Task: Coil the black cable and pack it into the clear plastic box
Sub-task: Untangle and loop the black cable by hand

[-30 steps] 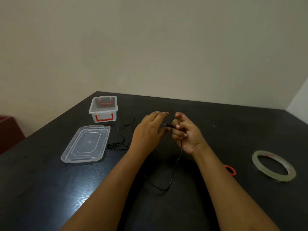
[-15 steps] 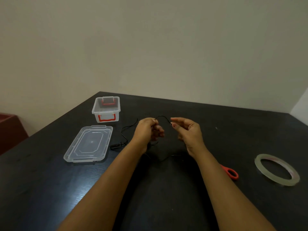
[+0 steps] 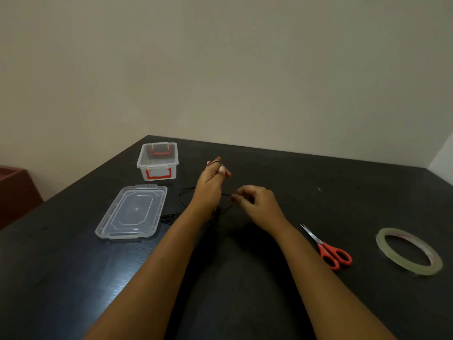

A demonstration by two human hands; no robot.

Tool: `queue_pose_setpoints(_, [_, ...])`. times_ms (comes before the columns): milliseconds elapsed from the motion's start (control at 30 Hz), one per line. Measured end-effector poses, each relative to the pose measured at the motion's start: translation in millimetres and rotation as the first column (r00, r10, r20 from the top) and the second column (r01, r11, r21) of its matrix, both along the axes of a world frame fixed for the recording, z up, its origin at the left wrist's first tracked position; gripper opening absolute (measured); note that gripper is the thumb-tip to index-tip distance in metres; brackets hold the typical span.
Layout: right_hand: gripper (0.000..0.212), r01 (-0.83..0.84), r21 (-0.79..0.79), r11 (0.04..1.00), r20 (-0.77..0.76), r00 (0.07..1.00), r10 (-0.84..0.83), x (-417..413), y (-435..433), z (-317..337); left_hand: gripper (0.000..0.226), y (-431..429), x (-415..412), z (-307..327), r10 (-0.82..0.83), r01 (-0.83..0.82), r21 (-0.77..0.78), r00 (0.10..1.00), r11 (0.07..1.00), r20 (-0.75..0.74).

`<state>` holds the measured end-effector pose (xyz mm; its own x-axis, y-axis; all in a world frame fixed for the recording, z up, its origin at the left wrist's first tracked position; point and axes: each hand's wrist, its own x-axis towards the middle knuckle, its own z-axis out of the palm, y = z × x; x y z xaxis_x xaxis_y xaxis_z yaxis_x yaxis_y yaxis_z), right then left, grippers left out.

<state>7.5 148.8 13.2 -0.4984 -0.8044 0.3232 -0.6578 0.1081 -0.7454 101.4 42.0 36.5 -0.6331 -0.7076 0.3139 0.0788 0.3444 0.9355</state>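
Note:
The thin black cable (image 3: 182,202) trails over the dark table left of my hands, its end lying near the lid. My left hand (image 3: 210,185) is raised with fingers stretched, and a loop of the cable runs over its fingertips. My right hand (image 3: 255,206) pinches the cable just right of the left wrist. The clear plastic box (image 3: 157,161) with red latches stands open at the far left, apart from both hands. Its clear lid (image 3: 133,212) lies flat in front of it.
Red-handled scissors (image 3: 328,249) lie to the right of my right forearm. A roll of clear tape (image 3: 408,251) lies further right. A dark red object (image 3: 14,192) stands beyond the table's left edge. The wall (image 3: 245,69) rises behind the table.
My left hand has lifted and stretched its fingers, with the cable now looped over them. My right hand has dropped lower and pulls the cable beside the left wrist. The slack loop near me is gone.

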Motion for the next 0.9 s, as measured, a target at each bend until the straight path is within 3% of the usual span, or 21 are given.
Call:
queue_pose_setpoints(67, [0.008,0.028,-0.100,0.995,0.020,0.999,-0.026,-5.6,7.0,4.3,0.028,-6.0,1.7,-7.1,0.085,-0.046,-0.214,0.981,0.976,0.176])
queue_pose_setpoints(167, [0.008,0.050,-0.299,0.953,-0.064,0.995,-0.072,-9.0,13.5,10.2,0.030,-2.5,-2.6,-11.4,0.040,0.101,-0.390,0.941,0.915,0.337])
queue_pose_setpoints(267, [0.010,0.072,-0.413,0.908,-0.101,0.987,-0.124,-8.6,14.2,10.9,0.032,12.8,-4.2,-7.1,-0.156,0.249,-0.295,0.940,0.923,0.304])
queue_pose_setpoints(367, [0.010,0.121,-0.443,0.888,-0.059,0.985,-0.164,-15.3,15.1,6.4,0.033,12.8,-6.0,-6.6,-0.265,0.286,-0.089,0.945,0.954,0.193])
queue_pose_setpoints(500, [0.011,0.087,-0.423,0.902,-0.047,0.992,-0.118,-18.0,15.8,3.2,0.033,10.6,-10.5,-5.4,-0.288,0.264,0.164,0.946,0.951,0.147])
queue_pose_setpoints(600, [0.012,0.004,-0.351,0.936,-0.032,0.999,-0.017,-13.1,13.4,4.7,0.039,13.5,-8.1,-10.5,-0.200,0.194,0.102,0.979,0.976,0.046])
queue_pose_setpoints(700, [0.013,-0.064,-0.319,0.946,-0.042,0.998,0.054,-9.7,11.2,3.6,0.030,12.3,-6.5,-15.0,-0.133,0.133,0.032,0.991,0.991,0.015])
queue_pose_setpoints(800, [0.012,-0.072,-0.280,0.957,-0.044,0.997,0.063,-9.8,11.6,0.4,0.019,13.0,-8.7,-13.3,-0.185,0.189,0.143,0.982,0.972,-0.036])
queue_pose_setpoints(900, [0.011,-0.050,-0.262,0.964,-0.078,0.997,0.030,-11.0,11.5,-0.6,0.023,14.4,-7.9,-10.5,-0.282,0.278,0.152,0.959,0.949,0.006])
